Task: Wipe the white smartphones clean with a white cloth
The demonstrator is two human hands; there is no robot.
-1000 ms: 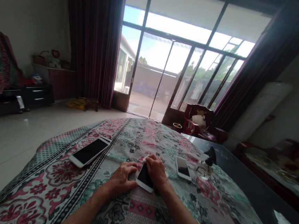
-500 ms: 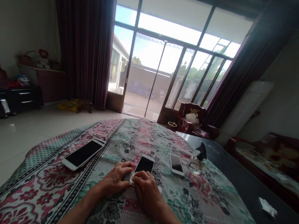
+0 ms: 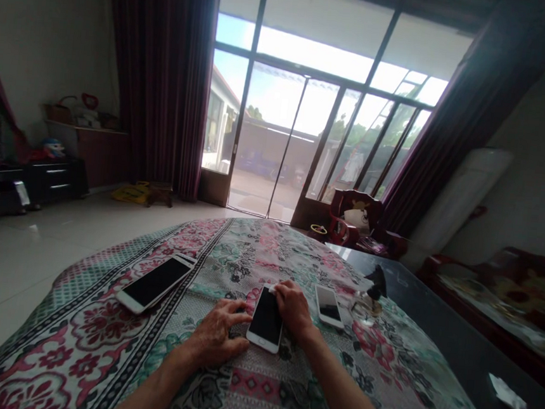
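Note:
A white smartphone (image 3: pixel 266 322) with a dark screen lies flat on the patterned tablecloth in front of me. My left hand (image 3: pixel 218 333) rests at its left side, fingers apart, with fingertips and thumb at the phone's edge. At the upper right of the screen, my right hand (image 3: pixel 293 307) has its fingers bent over a small piece of white tissue (image 3: pixel 273 288), mostly hidden beneath them. To the left lies a larger white phone (image 3: pixel 155 283), its screen dark. A smaller white phone (image 3: pixel 328 306) is to the right of my right hand.
Beyond the small phone stands a clear glass container with a black top (image 3: pixel 369 302). A crumpled white tissue (image 3: pixel 508 394) lies on the dark table surface (image 3: pixel 458 367) at the right. The patterned tablecloth (image 3: pixel 229 258) spreads under the phones. A wooden chair (image 3: pixel 354 218) stands near the glass doors.
My right hand has slid with the tissue from the phone's lower end to its upper right, uncovering the lower screen. My left hand stays beside the phone's left edge.

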